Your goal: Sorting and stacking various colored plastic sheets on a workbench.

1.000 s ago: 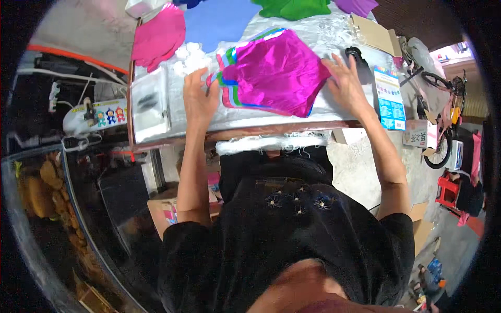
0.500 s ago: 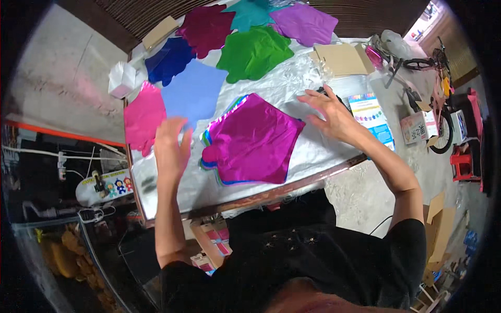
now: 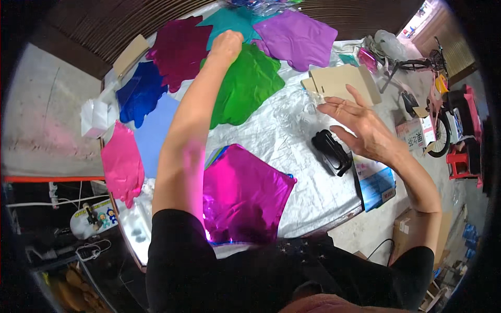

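Note:
My left hand (image 3: 228, 46) reaches far across the table, closed, where a teal foil balloon (image 3: 225, 21) meets a green one (image 3: 248, 86). Its fingertips are hidden, so what they pinch cannot be told. My right hand (image 3: 360, 125) hovers with spread fingers, empty, over crumpled clear plastic (image 3: 309, 116) and a black strapped object (image 3: 332, 152). Closest to me lies a stack of flat balloons with a shiny magenta one (image 3: 248, 195) on top; my left arm covers part of it. Around the far side lie maroon (image 3: 180, 49), purple (image 3: 297, 39), dark blue (image 3: 140, 91), pale blue (image 3: 159, 135) and pink (image 3: 122, 161) balloons.
A tan cardboard piece (image 3: 342, 86) lies at the table's right, above a blue-and-white printed package (image 3: 376, 185). At the left edge stands a white paper box (image 3: 95, 117). A bicycle (image 3: 442, 130) and a red stool (image 3: 458, 160) are on the floor to the right.
My left hand has gone from beside the stack to the far balloons, its fingers now closed. The view has shifted forward; my right hand stays open near the cardboard.

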Available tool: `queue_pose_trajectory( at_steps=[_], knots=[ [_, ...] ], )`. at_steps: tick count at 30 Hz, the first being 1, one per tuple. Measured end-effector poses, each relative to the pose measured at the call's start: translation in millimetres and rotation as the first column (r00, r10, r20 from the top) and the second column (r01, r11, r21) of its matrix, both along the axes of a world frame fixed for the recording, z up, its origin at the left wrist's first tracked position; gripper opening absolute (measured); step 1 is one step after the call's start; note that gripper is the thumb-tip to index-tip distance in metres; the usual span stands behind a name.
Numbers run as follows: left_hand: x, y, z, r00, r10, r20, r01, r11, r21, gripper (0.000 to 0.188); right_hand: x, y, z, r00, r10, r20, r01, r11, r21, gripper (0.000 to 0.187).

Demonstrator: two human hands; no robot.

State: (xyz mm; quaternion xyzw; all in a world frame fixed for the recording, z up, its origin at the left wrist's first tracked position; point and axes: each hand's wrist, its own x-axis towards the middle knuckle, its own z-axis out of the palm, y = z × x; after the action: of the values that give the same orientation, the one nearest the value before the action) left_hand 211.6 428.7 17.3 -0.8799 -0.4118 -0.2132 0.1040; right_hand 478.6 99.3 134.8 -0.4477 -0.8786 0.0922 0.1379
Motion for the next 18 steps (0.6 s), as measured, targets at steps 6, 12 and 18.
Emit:
queue_pose_trajectory(
  at_steps=[6,12,18],
  knots=[
    [8.7,7.0,-8.3,0.986,0.144,-0.088,-0.148,0.988,-0.05,0.023,18.4,34.5,-6.9,1.0,-0.016,0.017,0.016,1.0,0.006,0.048],
    [-17.4,8.5,-14.0,0.79,0.327,0.518,-0.147,0.922,-0.359,0.033,0.6,110.1,-27.2,0.998,-0.043,0.051,0.041,0.999,0.034,0.043],
    [-27.7,19.8,-26.2,0.649,0.458,0.607,-0.12,0.85,-0.513,0.04,-61.3,238.4,-55.2,0.984,-0.176,0.021,0.177,0.977,-0.116,0.045]
  ],
)
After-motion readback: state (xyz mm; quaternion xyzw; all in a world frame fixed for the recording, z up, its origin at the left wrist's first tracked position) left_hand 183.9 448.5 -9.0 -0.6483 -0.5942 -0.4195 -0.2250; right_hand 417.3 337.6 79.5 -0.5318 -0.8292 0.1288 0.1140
